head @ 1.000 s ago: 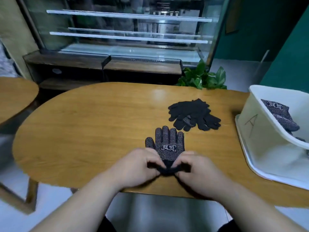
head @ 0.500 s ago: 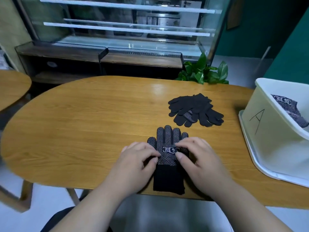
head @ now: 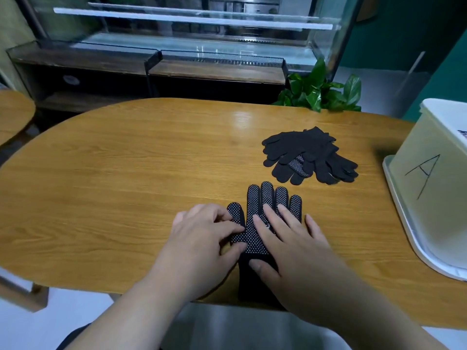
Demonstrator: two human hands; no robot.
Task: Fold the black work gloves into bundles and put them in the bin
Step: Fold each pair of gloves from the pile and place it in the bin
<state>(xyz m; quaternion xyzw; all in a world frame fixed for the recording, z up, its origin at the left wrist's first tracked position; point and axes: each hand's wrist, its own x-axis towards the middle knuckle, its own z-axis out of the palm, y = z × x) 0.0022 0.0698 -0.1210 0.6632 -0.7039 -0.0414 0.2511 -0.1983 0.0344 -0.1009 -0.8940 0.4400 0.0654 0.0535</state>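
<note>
Left hand (head: 199, 246), right hand (head: 293, 251): bare, nails trimmed short. Left forearm (head: 131, 311) and right forearm (head: 353, 306): bare to frame edge. Sliver of dark garment (head: 75, 335) at 7 o'clock under left forearm; type indeterminate.

A café or bakery shop: glass display case (head: 197, 34) with shelves stands behind the wooden desk (head: 126, 173).

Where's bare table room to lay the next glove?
Bare: the oval wooden table's left half, beside the left hand, and the strip behind the loose black glove pile. Crowded rightward: pile, dotted black glove, white plastic bin.
</note>
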